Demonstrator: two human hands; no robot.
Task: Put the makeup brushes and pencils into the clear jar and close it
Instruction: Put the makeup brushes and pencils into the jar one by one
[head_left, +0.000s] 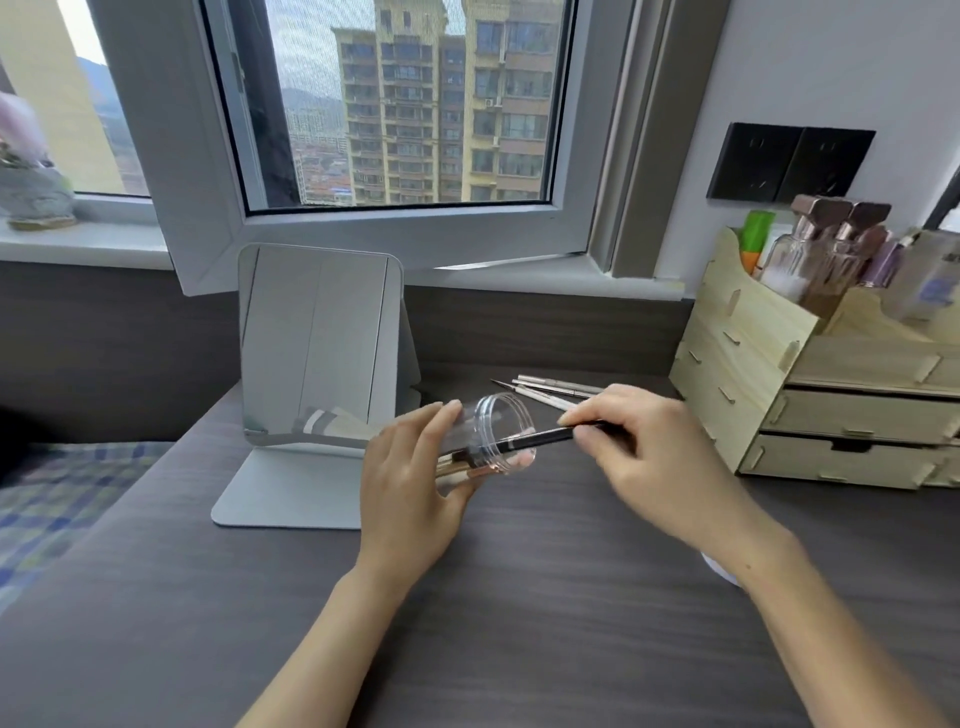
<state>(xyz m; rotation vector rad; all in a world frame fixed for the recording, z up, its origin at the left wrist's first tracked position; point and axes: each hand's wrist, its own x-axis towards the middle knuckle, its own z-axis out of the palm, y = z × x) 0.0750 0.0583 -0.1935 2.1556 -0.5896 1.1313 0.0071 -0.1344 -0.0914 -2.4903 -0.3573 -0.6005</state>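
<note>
My left hand (410, 467) grips the clear jar (498, 431), tilted on its side with its open mouth facing right. My right hand (639, 447) pinches a black makeup brush (540, 440) by its handle; the brush's front end reaches through the jar's mouth. A gold-handled item (457, 467) lies inside the jar near my left fingers. Several silver pencils and brushes (550, 389) rest on the dark desk just behind my right hand. A white round object (719, 569), possibly the lid, peeks out from under my right forearm.
A standing mirror (317, 353) is left of the jar. A wooden drawer organiser (769, 384) with bottles occupies the right side. The window sill runs behind. A checked blanket (62, 499) lies off the desk's left edge.
</note>
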